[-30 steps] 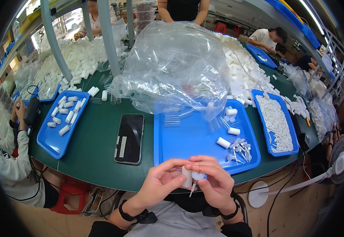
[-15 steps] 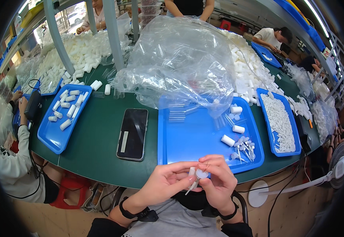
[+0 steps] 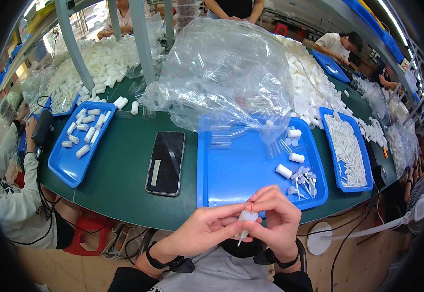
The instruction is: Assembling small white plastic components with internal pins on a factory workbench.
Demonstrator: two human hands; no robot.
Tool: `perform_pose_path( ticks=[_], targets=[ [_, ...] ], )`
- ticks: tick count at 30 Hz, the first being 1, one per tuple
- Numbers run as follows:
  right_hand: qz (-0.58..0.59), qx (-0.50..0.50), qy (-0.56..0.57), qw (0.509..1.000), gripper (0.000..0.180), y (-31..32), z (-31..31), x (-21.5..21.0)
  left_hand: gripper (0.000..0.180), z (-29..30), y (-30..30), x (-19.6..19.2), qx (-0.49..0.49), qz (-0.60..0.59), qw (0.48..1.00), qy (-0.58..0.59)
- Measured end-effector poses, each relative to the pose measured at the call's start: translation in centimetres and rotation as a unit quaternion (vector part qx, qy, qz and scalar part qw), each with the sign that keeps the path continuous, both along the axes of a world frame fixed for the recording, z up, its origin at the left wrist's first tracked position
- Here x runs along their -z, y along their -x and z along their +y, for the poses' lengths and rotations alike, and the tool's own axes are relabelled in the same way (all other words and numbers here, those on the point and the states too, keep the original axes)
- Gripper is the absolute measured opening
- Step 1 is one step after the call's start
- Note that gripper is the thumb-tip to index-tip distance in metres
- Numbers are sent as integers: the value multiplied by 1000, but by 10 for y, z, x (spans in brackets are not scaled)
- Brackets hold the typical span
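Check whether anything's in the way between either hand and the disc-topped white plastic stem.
Nothing visible is. The right hand pinches the disc-topped white plastic stem directly, and the left hand is cupped against it, its grasp partly hidden. The clear plastic bag lies beyond, over the far edge of the large blue tray.

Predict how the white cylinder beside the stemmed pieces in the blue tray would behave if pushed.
The white cylinder probably rolls, lying on its round side. It may slide on the smooth blue tray, and seems stiff, with straight edges.
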State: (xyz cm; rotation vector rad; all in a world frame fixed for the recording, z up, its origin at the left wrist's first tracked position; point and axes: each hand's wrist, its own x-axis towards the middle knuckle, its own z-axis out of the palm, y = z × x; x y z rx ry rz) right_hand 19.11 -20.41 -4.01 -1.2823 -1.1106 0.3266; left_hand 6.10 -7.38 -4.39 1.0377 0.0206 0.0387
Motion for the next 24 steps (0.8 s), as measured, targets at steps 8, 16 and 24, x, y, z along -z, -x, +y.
perform_pose_path(
  ticks=[8, 16, 24],
  targets=[
    [45, -12, 8, 999, 32, 9, -3, 0, 47, 4, 3, -2, -1, -64, 995, -72],
    [83, -27, -14, 996, 27, 5, -1, 3, 49, 2, 2, 2, -15, -46, 998, -29],
    [54, -39, 53, 996, 26, 11, -1, -4, 42, 0, 2, -3, -37, -19, 998, -39]
  ],
)
